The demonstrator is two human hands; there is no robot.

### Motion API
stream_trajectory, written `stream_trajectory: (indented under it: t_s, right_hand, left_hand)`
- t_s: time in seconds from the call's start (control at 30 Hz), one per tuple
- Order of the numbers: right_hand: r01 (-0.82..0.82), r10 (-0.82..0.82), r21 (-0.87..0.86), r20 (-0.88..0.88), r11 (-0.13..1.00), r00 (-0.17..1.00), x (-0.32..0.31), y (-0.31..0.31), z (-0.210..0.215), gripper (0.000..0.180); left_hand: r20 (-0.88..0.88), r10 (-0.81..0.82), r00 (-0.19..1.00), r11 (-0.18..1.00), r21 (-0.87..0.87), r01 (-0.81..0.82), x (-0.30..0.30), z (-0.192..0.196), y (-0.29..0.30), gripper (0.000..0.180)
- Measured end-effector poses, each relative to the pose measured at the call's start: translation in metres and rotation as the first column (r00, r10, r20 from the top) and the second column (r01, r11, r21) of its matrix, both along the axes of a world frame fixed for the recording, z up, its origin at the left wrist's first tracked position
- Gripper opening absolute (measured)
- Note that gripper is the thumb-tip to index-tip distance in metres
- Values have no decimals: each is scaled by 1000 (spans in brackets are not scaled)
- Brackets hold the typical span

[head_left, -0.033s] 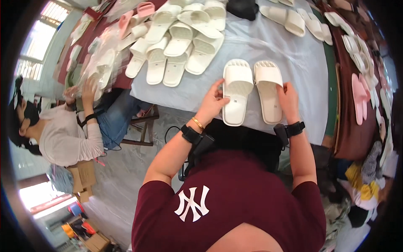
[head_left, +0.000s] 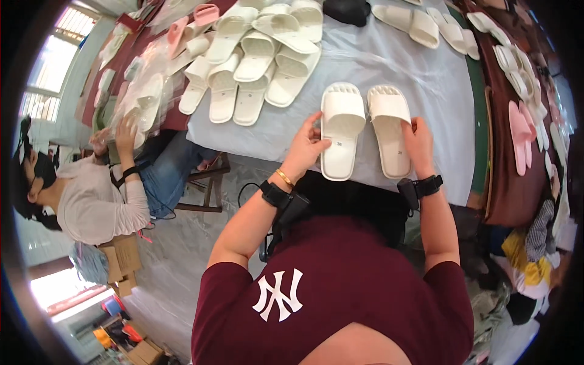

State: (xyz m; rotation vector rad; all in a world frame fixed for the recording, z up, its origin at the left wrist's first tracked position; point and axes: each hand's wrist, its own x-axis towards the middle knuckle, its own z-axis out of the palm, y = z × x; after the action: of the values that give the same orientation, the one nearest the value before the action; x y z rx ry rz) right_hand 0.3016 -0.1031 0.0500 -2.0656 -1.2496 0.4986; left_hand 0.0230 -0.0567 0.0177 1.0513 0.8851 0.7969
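Side by side at the near edge of the covered table lie two white slide slippers, the left slipper [head_left: 337, 157] and the right slipper [head_left: 389, 143], toes pointing away from me. My left hand [head_left: 306, 147] grips the outer edge of the left slipper, its thumb resting on the insole and its fingers along the side. Around the outer edge of the right slipper, beside its strap, my right hand [head_left: 418, 143] is closed; its thumb is mostly hidden. Beyond my left hand is a pile of white slippers [head_left: 252, 58].
A whitish plastic sheet [head_left: 365, 61] covers the table. A black bundle [head_left: 347, 11] and more white slippers [head_left: 404, 24] lie at the back. Pink slippers [head_left: 521, 137] are on the right. A co-worker [head_left: 100, 194] sits at left beside a wooden stool [head_left: 210, 185], handling bagged slippers.
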Motion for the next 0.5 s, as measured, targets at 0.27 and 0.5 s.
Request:
stream_trajectory:
  t_s: [0.27, 0.5]
  right_hand:
    - [-66, 109, -266, 152, 962, 982, -3, -24, 9, 33]
    - [-253, 260, -58, 219, 966, 940, 67, 27, 18, 30]
  left_hand:
    - [-592, 55, 804, 909, 363, 205, 14, 14, -4, 62]
    - [-626, 119, 771, 788, 531, 310, 9, 24, 37, 43]
